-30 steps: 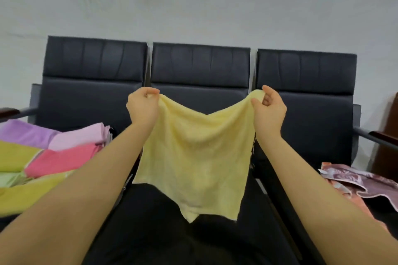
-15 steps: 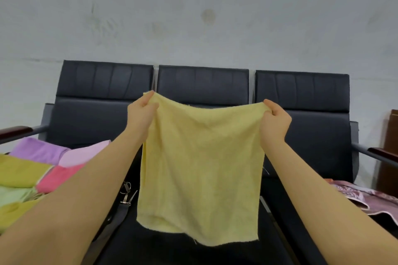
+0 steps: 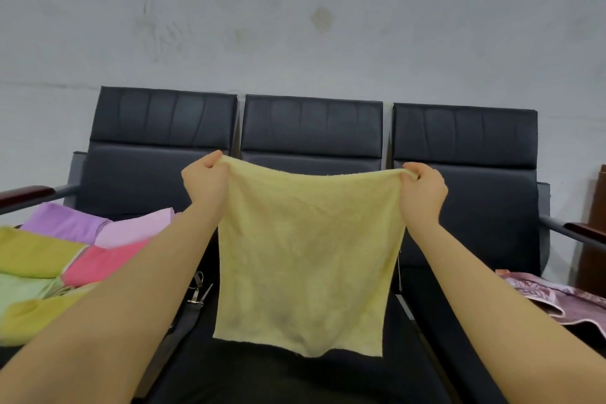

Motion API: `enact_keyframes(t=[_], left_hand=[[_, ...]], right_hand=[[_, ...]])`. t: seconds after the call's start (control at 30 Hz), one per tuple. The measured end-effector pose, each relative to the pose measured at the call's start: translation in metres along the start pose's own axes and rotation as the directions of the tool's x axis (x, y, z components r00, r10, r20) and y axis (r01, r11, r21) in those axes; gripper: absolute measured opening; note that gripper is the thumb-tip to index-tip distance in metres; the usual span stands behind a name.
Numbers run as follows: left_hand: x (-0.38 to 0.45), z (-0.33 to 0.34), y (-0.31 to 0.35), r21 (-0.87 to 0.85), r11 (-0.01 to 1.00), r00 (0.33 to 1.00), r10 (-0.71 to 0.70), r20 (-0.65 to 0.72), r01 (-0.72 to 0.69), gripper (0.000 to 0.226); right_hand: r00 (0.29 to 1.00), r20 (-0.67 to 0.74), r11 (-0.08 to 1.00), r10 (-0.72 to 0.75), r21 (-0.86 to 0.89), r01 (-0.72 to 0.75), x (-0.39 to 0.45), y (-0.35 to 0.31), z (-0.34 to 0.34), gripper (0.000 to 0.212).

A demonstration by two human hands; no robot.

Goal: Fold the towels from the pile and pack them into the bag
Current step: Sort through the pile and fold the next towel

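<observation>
A pale yellow towel (image 3: 305, 259) hangs spread out flat in front of me, above the middle seat. My left hand (image 3: 205, 180) pinches its top left corner and my right hand (image 3: 423, 190) pinches its top right corner, arms stretched forward. The top edge is pulled nearly taut between them. On the left seat lies the pile of towels (image 3: 65, 256) in purple, pink, red, olive and light green. A pink patterned bag (image 3: 564, 298) lies on the right seat, partly cut off by the frame edge.
A row of three black padded chairs (image 3: 311, 128) stands against a grey wall, with wooden armrests (image 3: 23, 195) at both ends. A metal clip and strap (image 3: 196, 295) lie between the left and middle seats. A brown wooden piece (image 3: 593, 239) stands at far right.
My hands have moved further apart, so the towel changed from sagging and slanted to hanging flat and square. The view has tilted upward a little.
</observation>
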State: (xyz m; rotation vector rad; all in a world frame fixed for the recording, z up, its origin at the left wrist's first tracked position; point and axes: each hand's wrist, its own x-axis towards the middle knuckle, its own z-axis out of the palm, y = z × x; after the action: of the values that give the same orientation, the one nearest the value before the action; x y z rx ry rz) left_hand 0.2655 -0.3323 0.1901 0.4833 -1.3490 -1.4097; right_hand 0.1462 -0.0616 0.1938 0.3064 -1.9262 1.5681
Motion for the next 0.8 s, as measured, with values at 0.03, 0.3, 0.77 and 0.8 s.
enact_keyframes(t=[0.03, 0.3, 0.77, 0.8], left_hand=[[0.002, -0.001, -0.002, 0.120, 0.992, 0.999, 0.033, -0.020, -0.030, 0.033], [0.007, -0.015, -0.013, 0.739, 0.618, 0.959, 0.241, 0.147, -0.269, 0.021], [-0.006, -0.017, 0.026, 0.325, 0.932, 0.983, 0.179, -0.032, -0.159, 0.010], [-0.008, -0.018, 0.027, 0.318, 0.935, 0.983, 0.181, -0.038, -0.160, 0.011]], right_hand=[[1.000, 0.005, 0.997, -0.027, -0.077, 0.027, 0.000, 0.003, 0.000, 0.022], [0.999, -0.014, 0.985, 0.030, -0.172, -0.032, -0.004, 0.004, 0.001, 0.020], [0.989, -0.143, 0.989, 0.028, 0.146, -0.007, 0.005, -0.021, -0.013, 0.018], [0.988, -0.152, 0.990, 0.030, 0.140, -0.009, 0.005, -0.021, -0.013, 0.020]])
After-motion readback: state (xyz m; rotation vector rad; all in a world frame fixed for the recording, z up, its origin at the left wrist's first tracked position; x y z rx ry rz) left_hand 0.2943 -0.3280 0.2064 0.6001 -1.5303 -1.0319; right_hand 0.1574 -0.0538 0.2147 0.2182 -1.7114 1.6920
